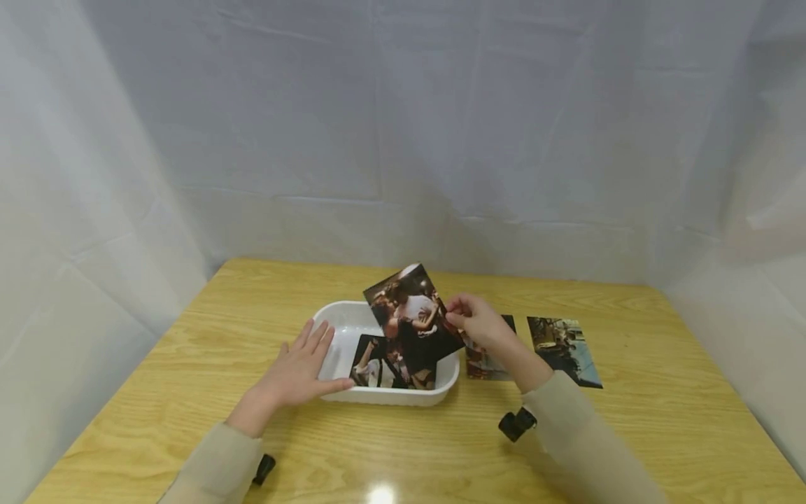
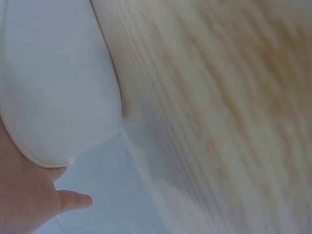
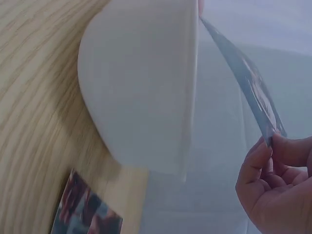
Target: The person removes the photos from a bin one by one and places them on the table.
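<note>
Between thumb and fingers my right hand [image 1: 480, 322] pinches the right edge of a photo [image 1: 415, 315], which tilts above a white plastic basin [image 1: 390, 397]. In the right wrist view the pinched photo [image 3: 248, 80] shows nearly edge-on, beyond the basin's rim. My left hand [image 1: 302, 371] rests on the basin's left rim with its fingers spread. Another photo [image 1: 378, 367] lies inside the basin, partly covered by the lifted one. In the left wrist view, the left hand [image 2: 29, 195] touches the basin's rim [image 2: 48, 166].
Right of the basin a photo [image 1: 488, 367] lies on the wooden table [image 1: 390, 455], partly hidden by my right hand and forearm. Farther right lies another photo [image 1: 567, 350]. A pale sheet [image 1: 415, 140] hangs behind the table and along its sides.
</note>
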The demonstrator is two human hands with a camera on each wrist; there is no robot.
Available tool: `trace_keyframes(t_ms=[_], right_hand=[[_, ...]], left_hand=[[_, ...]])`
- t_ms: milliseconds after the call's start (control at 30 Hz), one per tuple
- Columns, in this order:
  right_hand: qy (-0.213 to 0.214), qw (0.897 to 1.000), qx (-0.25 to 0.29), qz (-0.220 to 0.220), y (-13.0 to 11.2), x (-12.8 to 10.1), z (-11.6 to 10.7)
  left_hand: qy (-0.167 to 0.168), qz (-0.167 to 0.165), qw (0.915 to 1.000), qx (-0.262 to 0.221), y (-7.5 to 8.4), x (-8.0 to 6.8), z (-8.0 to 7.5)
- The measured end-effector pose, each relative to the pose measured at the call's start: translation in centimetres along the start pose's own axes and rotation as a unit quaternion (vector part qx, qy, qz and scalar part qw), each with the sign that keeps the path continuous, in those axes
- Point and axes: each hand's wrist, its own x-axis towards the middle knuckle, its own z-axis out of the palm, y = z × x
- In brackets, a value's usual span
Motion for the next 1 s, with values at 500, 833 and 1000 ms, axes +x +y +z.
trace_keyframes(t_ms=[500,833,1000], right_hand=[[0.043,0.998,0.036,0.039,4.2,-3.9,-8.6],[0.064,0.994,0.041,0.076,8.9,-7.4,-14.2],[0.073,0.992,0.048,0.086,11.5,-8.8,-17.1]], left_hand=[[0.000,-0.002,1.0000,0.006,-0.1,0.1,0.0],[-0.002,-0.003,1.0000,0.007,0.2,-0.1,0.0],[-0.005,-0.005,0.9999,0.010,0.1,-0.1,0.1]])
